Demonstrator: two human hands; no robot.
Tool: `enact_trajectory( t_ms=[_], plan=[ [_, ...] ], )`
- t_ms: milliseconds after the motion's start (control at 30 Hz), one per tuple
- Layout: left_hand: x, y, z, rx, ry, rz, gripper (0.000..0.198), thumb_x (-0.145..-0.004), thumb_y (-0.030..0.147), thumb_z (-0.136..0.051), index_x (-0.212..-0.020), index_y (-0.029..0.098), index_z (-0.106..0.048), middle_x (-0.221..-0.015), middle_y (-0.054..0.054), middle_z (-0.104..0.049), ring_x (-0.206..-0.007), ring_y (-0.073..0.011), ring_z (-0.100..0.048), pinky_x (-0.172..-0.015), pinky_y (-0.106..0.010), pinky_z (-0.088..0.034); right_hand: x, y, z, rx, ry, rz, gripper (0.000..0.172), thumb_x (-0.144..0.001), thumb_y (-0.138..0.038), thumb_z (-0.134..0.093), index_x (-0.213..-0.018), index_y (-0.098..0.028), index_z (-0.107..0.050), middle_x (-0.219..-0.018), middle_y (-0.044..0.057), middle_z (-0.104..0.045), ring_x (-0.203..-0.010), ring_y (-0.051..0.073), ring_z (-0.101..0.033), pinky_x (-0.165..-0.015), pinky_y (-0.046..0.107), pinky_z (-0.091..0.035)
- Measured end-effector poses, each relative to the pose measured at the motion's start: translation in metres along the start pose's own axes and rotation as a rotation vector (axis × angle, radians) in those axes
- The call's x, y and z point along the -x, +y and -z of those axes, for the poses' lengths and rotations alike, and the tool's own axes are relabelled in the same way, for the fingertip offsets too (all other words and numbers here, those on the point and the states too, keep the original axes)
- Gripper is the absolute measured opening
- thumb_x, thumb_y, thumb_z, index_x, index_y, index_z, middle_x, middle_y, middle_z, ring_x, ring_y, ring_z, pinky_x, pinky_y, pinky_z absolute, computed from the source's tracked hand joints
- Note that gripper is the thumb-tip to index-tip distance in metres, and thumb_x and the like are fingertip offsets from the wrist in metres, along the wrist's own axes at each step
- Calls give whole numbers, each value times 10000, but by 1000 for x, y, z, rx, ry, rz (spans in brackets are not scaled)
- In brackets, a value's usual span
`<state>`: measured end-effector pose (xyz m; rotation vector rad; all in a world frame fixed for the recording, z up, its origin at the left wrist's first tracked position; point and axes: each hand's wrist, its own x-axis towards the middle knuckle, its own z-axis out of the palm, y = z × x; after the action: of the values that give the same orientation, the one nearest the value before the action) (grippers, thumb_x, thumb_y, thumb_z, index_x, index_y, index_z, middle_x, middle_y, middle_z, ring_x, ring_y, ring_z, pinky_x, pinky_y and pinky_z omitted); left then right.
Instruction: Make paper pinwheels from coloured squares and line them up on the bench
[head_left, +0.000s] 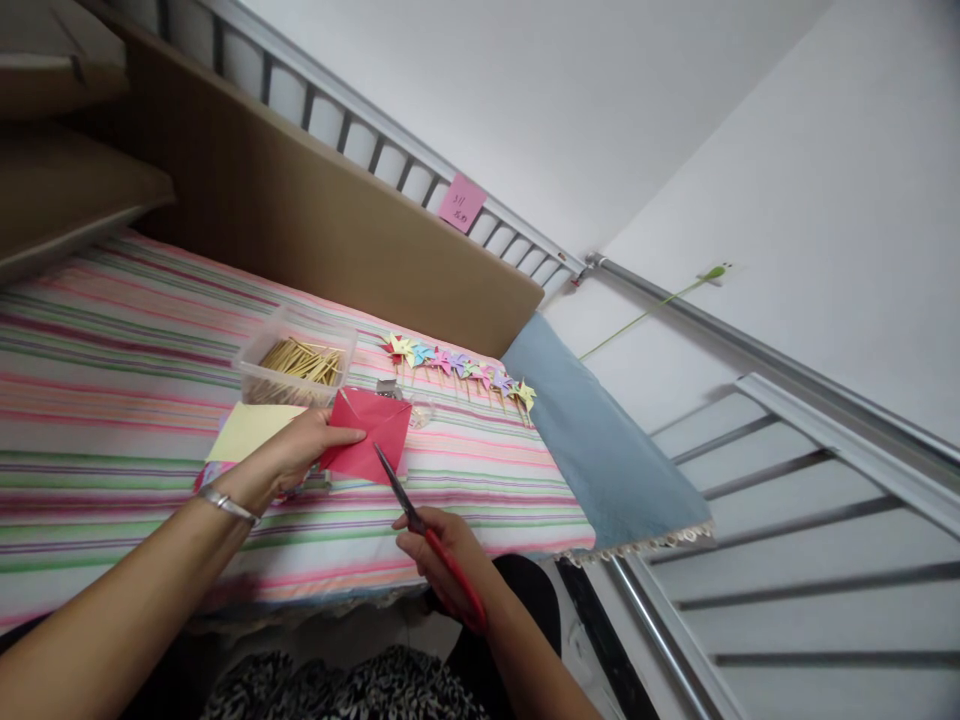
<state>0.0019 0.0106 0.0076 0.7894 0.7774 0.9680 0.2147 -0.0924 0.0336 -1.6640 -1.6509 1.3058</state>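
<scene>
— Above the striped cloth point(480, 505), what is each hand holding?

— The left hand point(304, 450) has its fingers clamped on a sheet of red paper point(379, 425), thumb on top. The right hand point(442, 555) has its fingers wrapped around a pair of scissors point(403, 497) (the tip points at the paper; whether it touches, I cannot tell).

— And what lies about?

— Yellow paper point(255, 430) beside the left hand, a clear box point(253, 385) of thin sticks point(304, 360) behind it, and a row of pinwheels point(459, 364) to the right, near the brown board point(360, 230).
</scene>
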Motion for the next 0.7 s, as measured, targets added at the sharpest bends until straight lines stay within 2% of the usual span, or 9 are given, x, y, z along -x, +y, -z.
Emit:
enact_trajectory(
  t_ms=[167,367,500,700],
  plan=[
    [2,3,-3,-1,22,-2,227,-540,218,-817,-728,149,-710,-711,-72,-742,-606,-195,-667,-596,-279,-517,0,3,0,-12,0,-27,289,-737,-380,-640,-921,-157,-665,-574,-44,-459,-503,89,-414,-505,223,-344],
    [4,5,-5,-25,29,-2,251,-527,247,-822,-728,148,-707,-715,-80,-740,-603,-206,-667,-578,-287,-512,1,5,-3,-40,26,-20,256,-743,-389,-635,-885,-177,-662,-546,-45,-435,-494,95,-385,-496,223,-327],
    [2,3,-3,-19,23,-20,243,-533,235,-816,-738,151,-716,-752,-85,-746,-645,-209,-678,-619,-285,-514,-1,8,-2,-13,17,-21,261,-739,-407,-644,-876,-186,-662,-535,-49,-411,-485,93,-363,-481,218,-311],
    [-1,1,0,-58,41,7,176,-544,222,-803,-673,143,-713,-694,-79,-740,-592,-190,-658,-584,-265,-490,-6,13,4,209,-3,54,272,-736,-370,-648,-930,-181,-669,-564,-44,-442,-516,99,-380,-518,226,-332]
  ],
)
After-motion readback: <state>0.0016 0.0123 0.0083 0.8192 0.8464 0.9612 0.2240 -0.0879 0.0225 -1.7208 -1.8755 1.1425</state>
